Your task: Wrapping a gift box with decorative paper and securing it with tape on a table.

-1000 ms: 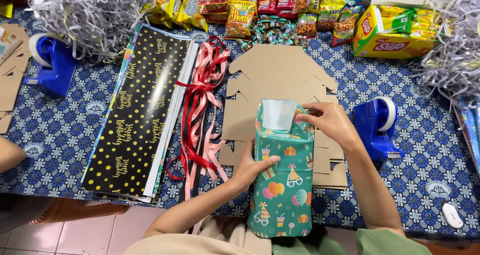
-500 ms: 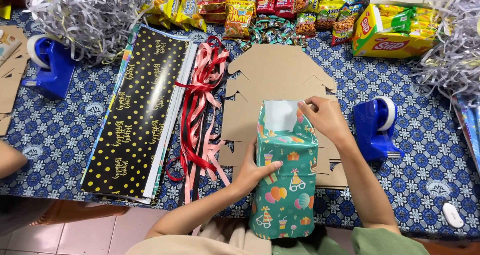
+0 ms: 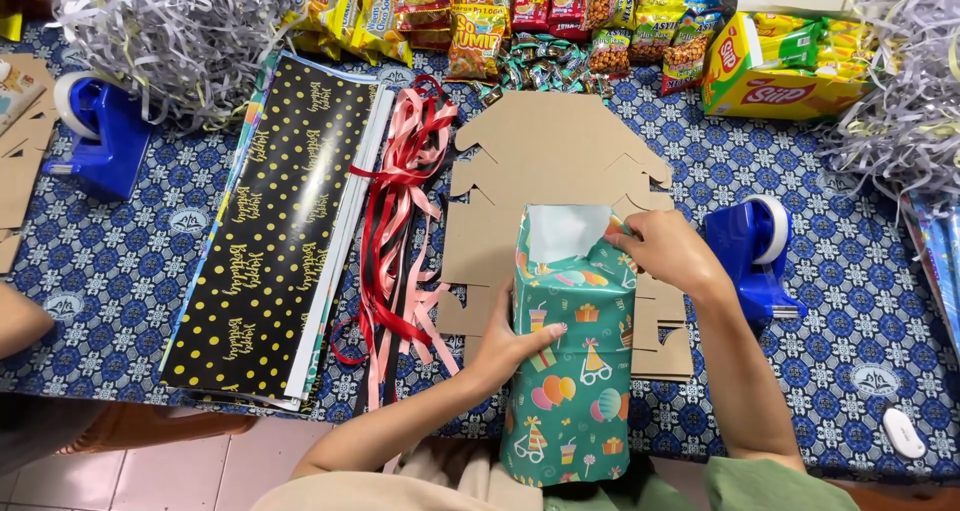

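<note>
- The left hand point(image 3: 515, 346) presses flat, fingers spread, against the near left side of the gift-wrapped box point(image 3: 572, 371), steadying it rather than closing round it.
- The right hand point(image 3: 668, 254) pinches the teal party-print paper at the box's far right corner, beside the open end where the white underside of the wrap point(image 3: 565, 231) shows.
- The box lies lengthwise toward the person, its far end on the stack of cardboard cut-outs point(image 3: 555, 166), its near end overhanging the worktop's front edge.
- Left of the box, just beside it, trails a bundle of red, pink and black ribbons point(image 3: 400, 221); beyond them lies the black gold-dotted wrapping sheets point(image 3: 275, 236).
- Right of the box stands a blue tape dispenser point(image 3: 752, 256), close to the right wrist; bare blue patterned tablecloth point(image 3: 850, 301) lies open past it.
- Beyond the box, snack packets point(image 3: 560, 16) line the far edge, partly cut off by the frame.
- Shredded silver paper point(image 3: 160, 26) sits at both far corners.
- A second blue tape dispenser point(image 3: 100, 136) stands far left; another person's arm point(image 3: 20, 321) is cut off there.
</note>
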